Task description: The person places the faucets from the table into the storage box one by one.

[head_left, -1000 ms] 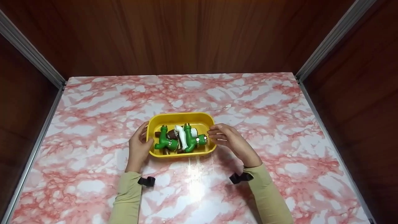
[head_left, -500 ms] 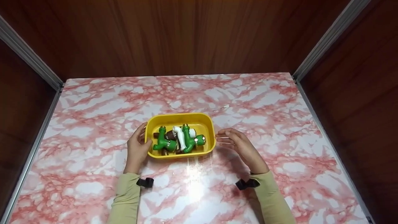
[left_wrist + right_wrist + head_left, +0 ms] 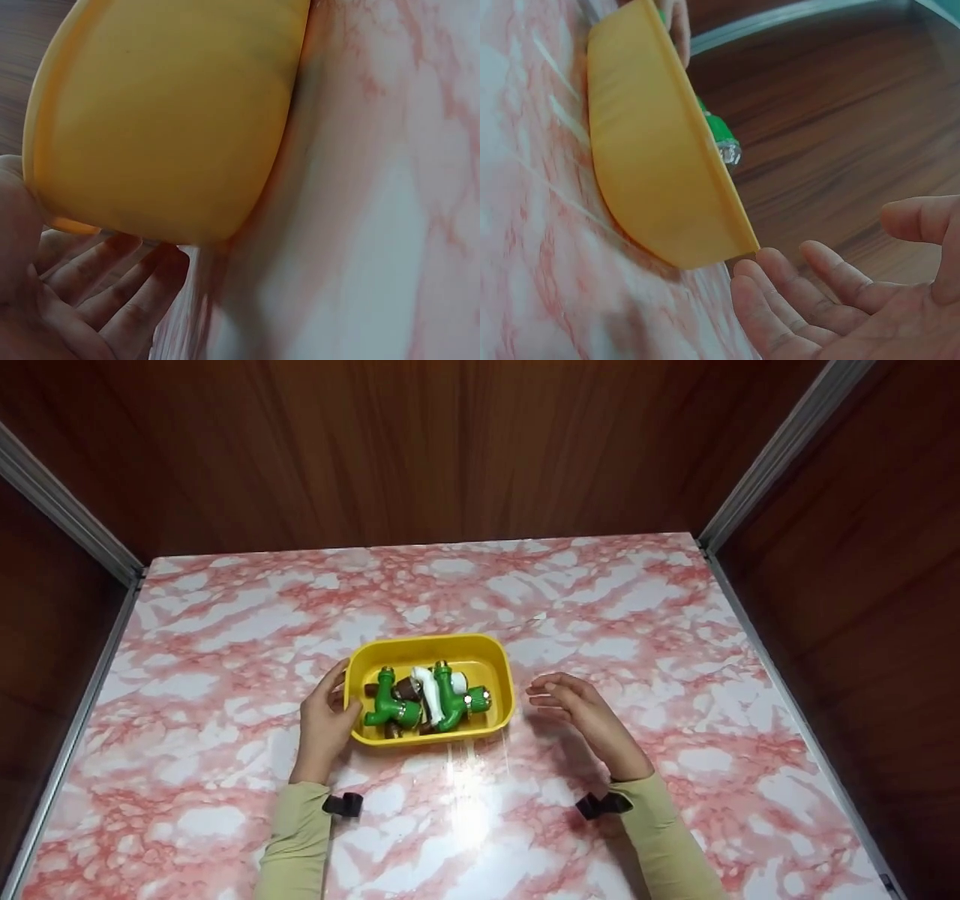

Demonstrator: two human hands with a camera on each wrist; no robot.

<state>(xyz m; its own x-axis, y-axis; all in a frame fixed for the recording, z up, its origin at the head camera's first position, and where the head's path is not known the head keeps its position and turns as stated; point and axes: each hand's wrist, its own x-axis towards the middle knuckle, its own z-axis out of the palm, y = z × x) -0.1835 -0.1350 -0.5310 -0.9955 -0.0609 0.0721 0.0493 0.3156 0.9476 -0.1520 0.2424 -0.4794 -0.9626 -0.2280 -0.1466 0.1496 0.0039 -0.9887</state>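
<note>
A yellow plastic tub (image 3: 427, 645) stands on the table, holding several water taps. Two green taps lie on top, one on the left (image 3: 390, 709) and one on the right (image 3: 451, 706). Between them is a white tap (image 3: 427, 694), and a brown tap (image 3: 407, 688) shows partly beneath. My left hand (image 3: 324, 729) grips the tub's left end, thumb at the rim and fingers behind the outer wall. To the right of the tub, my right hand (image 3: 586, 716) is off it, fingers relaxed and holding nothing. The right wrist view shows its fingertips (image 3: 769, 262) near the tub's rim.
The tabletop (image 3: 622, 585) has a red-and-white marbled pattern. Dark wood panels (image 3: 420, 457) rise at the back and both sides, with metal strips (image 3: 787, 457) along the corners. A black strap (image 3: 604, 804) is worn at each wrist.
My right hand has come off the tub's right end and moved away to the right. The left hand keeps its grip. The head view has shifted slightly.
</note>
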